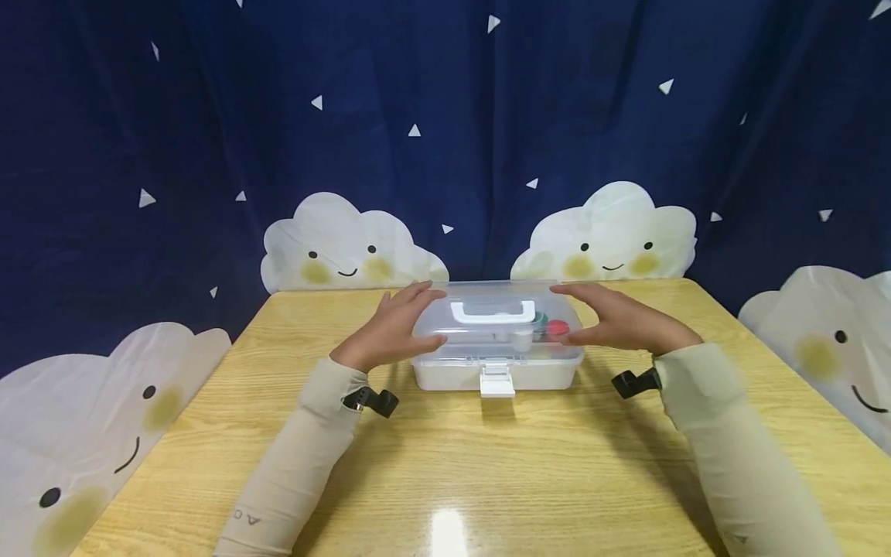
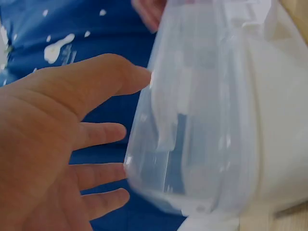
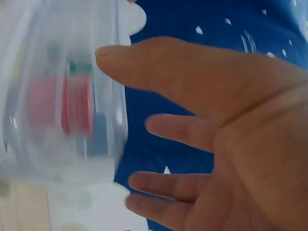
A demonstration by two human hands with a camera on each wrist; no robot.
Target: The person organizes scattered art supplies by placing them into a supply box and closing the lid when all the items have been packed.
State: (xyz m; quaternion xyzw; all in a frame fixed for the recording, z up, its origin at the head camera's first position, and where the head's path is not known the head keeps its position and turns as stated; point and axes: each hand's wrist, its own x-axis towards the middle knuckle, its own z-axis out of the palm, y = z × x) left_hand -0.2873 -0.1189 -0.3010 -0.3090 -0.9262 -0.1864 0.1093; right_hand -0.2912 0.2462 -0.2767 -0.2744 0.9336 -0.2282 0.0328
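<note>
A storage box [image 1: 452, 377] with a clear lid and white base stands on the table. Its white carrying handle [image 1: 494, 318] is on top, and a white latch [image 1: 496, 379] juts out at the front. Through the plastic show a red round item [image 1: 558, 328], something green and something white. My left hand [image 1: 393, 329] is at the box's left end, fingers spread and thumb near the lid. At the right end my right hand [image 1: 616, 317] mirrors it, fingers apart. Both wrist views show thumbs by the clear lid; whether they touch it I cannot tell.
The box stands toward the far edge of a light wooden table [image 1: 445, 456]. Behind and beside the table hangs a dark blue curtain [image 1: 445, 155] with white triangles and smiling clouds. A black wrist-camera mount sits on each wrist.
</note>
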